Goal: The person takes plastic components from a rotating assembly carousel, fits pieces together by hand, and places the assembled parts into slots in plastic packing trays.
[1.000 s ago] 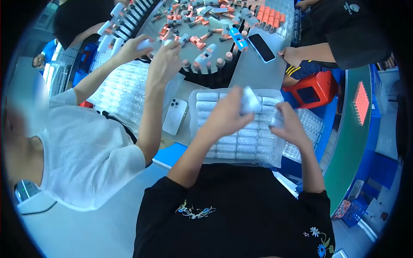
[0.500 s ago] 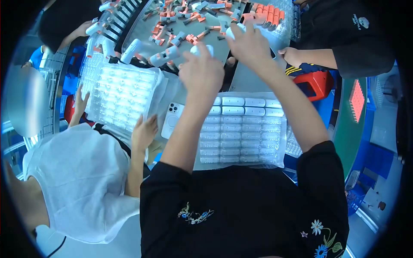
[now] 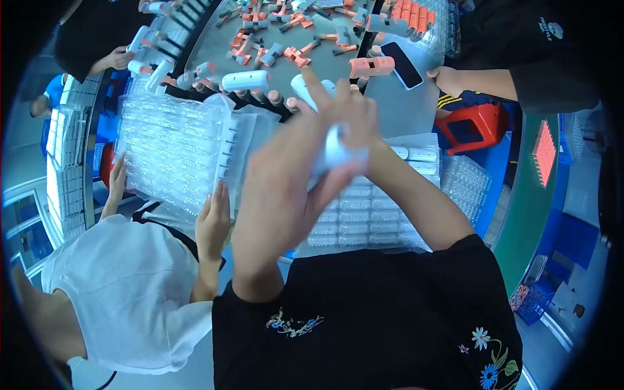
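My left hand [image 3: 279, 175] is raised over the near side of the work line, smeared by motion, its thumb pointing right. My right hand [image 3: 359, 120] is just beyond it, with its fingers curled. A blurred white plastic casing [image 3: 335, 148] shows between the two hands; my right hand seems to grip it, and my left thumb overlaps it. Beyond my fingers another white casing [image 3: 304, 90] is at the line's edge. Below my hands lies a clear blister tray [image 3: 370, 218] with rows of white casings, partly covered by my arms.
Orange and grey parts [image 3: 279, 39] are scattered across the table. Pegs along its edge carry casings, one orange [image 3: 372, 66]. A dark-screened phone [image 3: 403, 66] lies at right, beyond a red plastic stool [image 3: 474, 127]. A co-worker at left holds clear blister trays [image 3: 172, 149].
Both hands have drawn back from the line toward me and come together, the left one rising closer. At left, the co-worker's hands now grip the trays.
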{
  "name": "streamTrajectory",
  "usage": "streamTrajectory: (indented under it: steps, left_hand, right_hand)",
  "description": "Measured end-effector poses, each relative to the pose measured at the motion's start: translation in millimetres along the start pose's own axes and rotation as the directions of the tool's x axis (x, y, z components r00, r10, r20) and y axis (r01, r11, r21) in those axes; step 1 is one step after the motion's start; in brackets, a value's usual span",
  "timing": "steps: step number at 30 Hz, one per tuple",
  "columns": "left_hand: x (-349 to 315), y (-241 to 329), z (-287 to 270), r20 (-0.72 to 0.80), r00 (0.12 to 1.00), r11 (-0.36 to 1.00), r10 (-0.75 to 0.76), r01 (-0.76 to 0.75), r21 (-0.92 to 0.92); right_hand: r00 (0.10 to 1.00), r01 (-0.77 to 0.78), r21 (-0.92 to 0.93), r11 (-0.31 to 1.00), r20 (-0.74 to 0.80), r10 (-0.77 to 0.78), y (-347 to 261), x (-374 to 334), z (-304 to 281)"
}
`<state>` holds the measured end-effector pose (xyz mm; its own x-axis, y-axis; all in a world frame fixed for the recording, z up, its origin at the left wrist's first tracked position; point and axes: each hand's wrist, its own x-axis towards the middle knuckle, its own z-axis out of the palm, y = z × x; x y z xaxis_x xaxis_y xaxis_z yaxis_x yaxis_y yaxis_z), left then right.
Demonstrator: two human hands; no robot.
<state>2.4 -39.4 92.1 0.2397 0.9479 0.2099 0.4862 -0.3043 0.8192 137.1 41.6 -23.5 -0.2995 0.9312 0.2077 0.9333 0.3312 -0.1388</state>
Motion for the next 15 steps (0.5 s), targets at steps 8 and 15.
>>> streamTrajectory:
  steps: [8,15]
  left_hand:
    - [109.1,-84.0,48.0,0.123,0.989,0.850,0.082,-0.134,0.509]
    - [80.2,-120.6,46.8,0.115,0.991,0.735,-0.062,-0.032,0.677]
  right_hand:
    - [0.937,0.311,0.245,0.918,-0.239,-0.254,35.4,-49.1,-28.8]
    - [0.955,0.105,-0.083,0.991,-0.269,-0.123,77.6,34.1,12.1]
